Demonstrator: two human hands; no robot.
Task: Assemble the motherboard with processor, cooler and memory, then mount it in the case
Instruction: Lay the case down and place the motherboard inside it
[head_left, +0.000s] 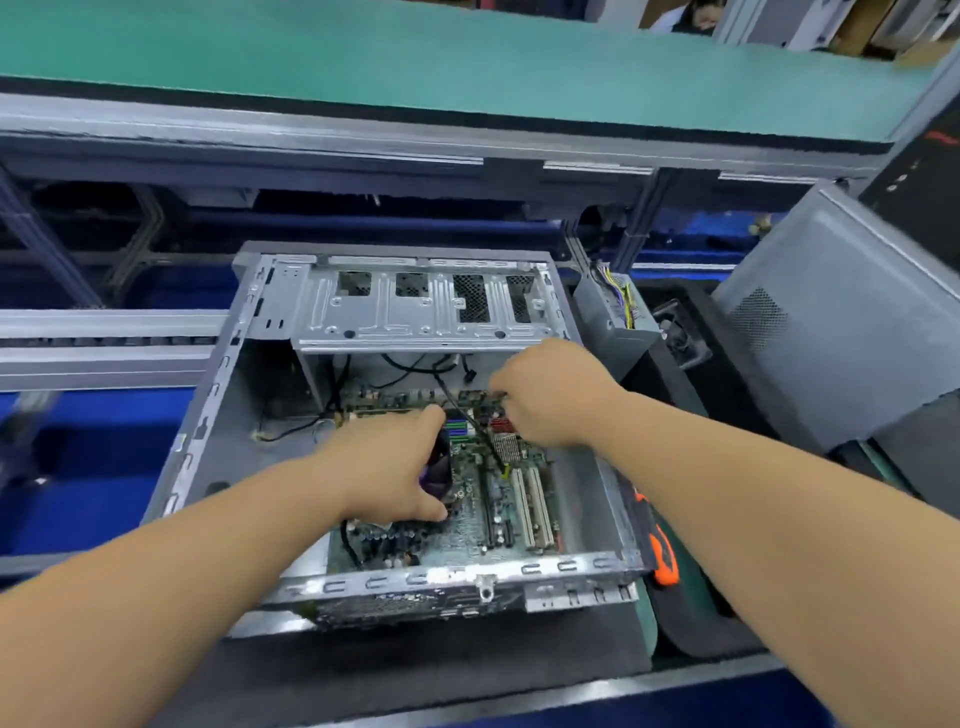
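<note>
I see the open metal case (218, 395) lying flat on the desk (467, 670), right in the middle of my view. The green motherboard (467, 525) lies inside the case, on its floor, toward 5 o'clock. The round dark cooler (439, 467) sits on the motherboard, near its middle.

My left hand (384, 467) comes in from 7 o'clock. Its fingers and thumb curl round the cooler and hold it from the left side. My right hand (550, 395) comes in from 4 o'clock. It is over the far edge of the motherboard, at 12 o'clock from the cooler. Its fingers are bent down, but I cannot tell if they hold anything.

A thin black cable (467, 415) runs across the board between my two hands. Two white slots (532, 506) stand at 3 o'clock from the cooler.

A grey power box (613, 322) with colored wires sits just outside the case at 2 o'clock. A grey side panel (841, 312) leans at 2 o'clock, farther out. An orange and black tool (662, 545) lies just beside the case at 4 o'clock.
</note>
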